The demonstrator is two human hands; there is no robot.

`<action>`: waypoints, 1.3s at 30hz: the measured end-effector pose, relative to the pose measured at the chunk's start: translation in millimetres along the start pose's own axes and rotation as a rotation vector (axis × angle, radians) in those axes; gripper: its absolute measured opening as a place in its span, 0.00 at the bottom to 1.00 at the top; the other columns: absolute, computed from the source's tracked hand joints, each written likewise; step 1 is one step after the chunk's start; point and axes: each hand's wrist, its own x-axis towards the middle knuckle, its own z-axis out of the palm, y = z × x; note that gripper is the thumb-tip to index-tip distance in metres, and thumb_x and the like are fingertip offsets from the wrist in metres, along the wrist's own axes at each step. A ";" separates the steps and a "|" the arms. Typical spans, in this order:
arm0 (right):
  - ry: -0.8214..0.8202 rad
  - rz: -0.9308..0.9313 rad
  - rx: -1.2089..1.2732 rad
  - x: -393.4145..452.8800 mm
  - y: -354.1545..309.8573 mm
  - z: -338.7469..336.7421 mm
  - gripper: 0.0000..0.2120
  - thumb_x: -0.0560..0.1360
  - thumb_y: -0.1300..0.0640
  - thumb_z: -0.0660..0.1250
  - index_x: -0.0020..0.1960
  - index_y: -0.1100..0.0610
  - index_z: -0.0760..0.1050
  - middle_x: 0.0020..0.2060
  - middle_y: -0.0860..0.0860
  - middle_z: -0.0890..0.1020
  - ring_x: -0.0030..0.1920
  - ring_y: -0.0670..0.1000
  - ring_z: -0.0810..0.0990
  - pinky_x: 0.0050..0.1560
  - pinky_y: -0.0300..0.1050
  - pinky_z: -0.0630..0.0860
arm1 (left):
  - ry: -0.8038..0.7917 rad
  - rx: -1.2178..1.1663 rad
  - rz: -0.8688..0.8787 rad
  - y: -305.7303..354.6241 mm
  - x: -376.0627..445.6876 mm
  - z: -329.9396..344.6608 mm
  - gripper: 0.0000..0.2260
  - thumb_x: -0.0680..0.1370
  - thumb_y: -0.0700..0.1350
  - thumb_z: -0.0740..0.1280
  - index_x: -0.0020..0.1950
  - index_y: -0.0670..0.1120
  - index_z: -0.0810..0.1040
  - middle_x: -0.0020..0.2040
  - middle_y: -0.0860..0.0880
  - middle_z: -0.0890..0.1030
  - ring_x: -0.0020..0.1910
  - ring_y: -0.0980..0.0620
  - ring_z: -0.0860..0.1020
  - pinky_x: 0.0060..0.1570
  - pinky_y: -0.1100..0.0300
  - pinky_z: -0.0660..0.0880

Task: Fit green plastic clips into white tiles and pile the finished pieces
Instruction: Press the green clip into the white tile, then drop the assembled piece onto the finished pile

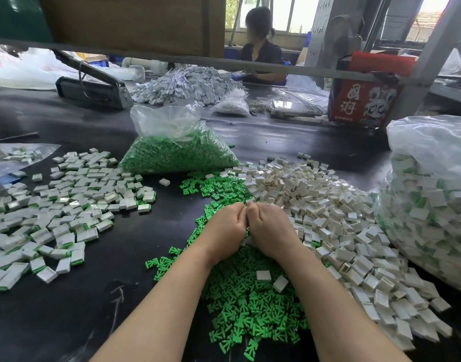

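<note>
Two bare forearms reach forward from the bottom edge and angle inward. The left hand [225, 227] and right hand [269, 228] meet knuckle to knuckle, backs upward, fingers curled under into loose fists. Whatever they may pinch between them is hidden.

Dark, glossy tabletop [75, 296] across the whole foreground. Above its far edge, a grey metal frame rail [172, 57] with a brown board [125, 19] behind. Beyond the rail, bright daylit windows [284, 14] and a seated person [260, 48]. Right of the person, a grey upright post [433, 48] and a red printed carton [365, 100].
</note>
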 end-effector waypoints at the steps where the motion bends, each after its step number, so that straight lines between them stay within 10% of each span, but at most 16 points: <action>1: -0.001 0.002 -0.003 -0.1 0.2 0.1 0.21 0.83 0.56 0.49 0.32 0.49 0.64 0.32 0.48 0.71 0.37 0.51 0.71 0.41 0.46 0.67 | 0.000 0.000 0.003 -0.5 0.2 0.1 0.14 0.85 0.47 0.56 0.41 0.48 0.73 0.38 0.47 0.79 0.39 0.48 0.76 0.40 0.52 0.72; 13: -0.043 0.008 0.094 0.2 -0.3 -13.7 0.21 0.84 0.52 0.48 0.36 0.54 0.70 0.32 0.49 0.75 0.36 0.50 0.73 0.38 0.47 0.69 | -0.035 -0.195 0.023 -2.1 -2.1 -11.6 0.15 0.84 0.41 0.57 0.38 0.49 0.72 0.28 0.61 0.75 0.29 0.65 0.71 0.33 0.71 0.66; 19: -0.068 0.152 0.420 4.3 4.1 -21.7 0.24 0.84 0.53 0.48 0.46 0.66 0.77 0.28 0.54 0.76 0.30 0.51 0.73 0.36 0.49 0.68 | -0.032 -0.334 0.007 -0.5 -1.1 -16.4 0.15 0.85 0.43 0.57 0.46 0.35 0.74 0.31 0.50 0.71 0.30 0.56 0.67 0.33 0.63 0.65; 30: -0.090 0.128 0.394 5.0 8.7 -23.3 0.14 0.82 0.54 0.60 0.42 0.58 0.79 0.26 0.48 0.78 0.28 0.47 0.74 0.32 0.45 0.72 | -0.066 -0.485 -0.059 -3.7 -1.6 -16.8 0.14 0.85 0.45 0.57 0.46 0.40 0.77 0.31 0.51 0.73 0.30 0.56 0.69 0.31 0.66 0.66; 39: -0.151 0.302 0.723 4.9 13.3 -32.4 0.08 0.80 0.60 0.64 0.50 0.62 0.79 0.34 0.54 0.84 0.31 0.47 0.79 0.28 0.37 0.74 | 0.106 -0.082 0.063 0.5 -4.1 -28.0 0.11 0.75 0.53 0.73 0.32 0.59 0.82 0.26 0.54 0.79 0.25 0.60 0.70 0.27 0.67 0.66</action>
